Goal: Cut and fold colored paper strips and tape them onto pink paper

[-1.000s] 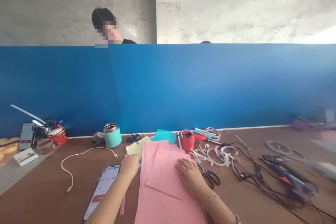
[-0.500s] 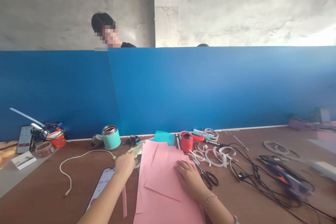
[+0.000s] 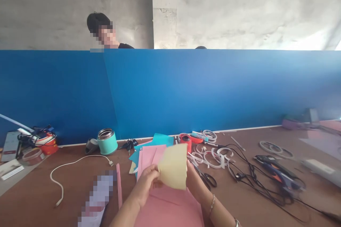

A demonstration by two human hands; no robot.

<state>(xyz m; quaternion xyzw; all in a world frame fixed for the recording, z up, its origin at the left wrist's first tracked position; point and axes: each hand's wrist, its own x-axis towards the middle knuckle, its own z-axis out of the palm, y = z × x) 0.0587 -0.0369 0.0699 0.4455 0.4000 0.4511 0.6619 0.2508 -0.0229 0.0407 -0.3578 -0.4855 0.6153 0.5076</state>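
Observation:
A sheet of pale yellow paper [image 3: 173,168] is raised and curved over the pink paper [image 3: 170,211]. My left hand [image 3: 147,182] pinches its left side between thumb and fingers. At the sheet's right edge is my right hand [image 3: 194,181], closed against it, with most of its fingers hidden behind the paper. Below both hands the pink sheets lie stacked on the brown table. Blue paper [image 3: 162,139] sticks out beyond the stack, and a narrow pink strip [image 3: 119,184] lies to the left.
Black-handled scissors [image 3: 209,179] lie right of the stack, near white strip loops [image 3: 218,158] and black cables. A phone [image 3: 97,198] and a white cable [image 3: 60,170] are on the left. Behind stands a turquoise cup [image 3: 107,143] by the blue partition [image 3: 186,92]; a person [image 3: 102,30] shows above it.
My left hand has brought the yellow paper from the far left over the pink stack. My right hand has lifted off the pink sheets to the yellow paper's edge. The view shifted slightly.

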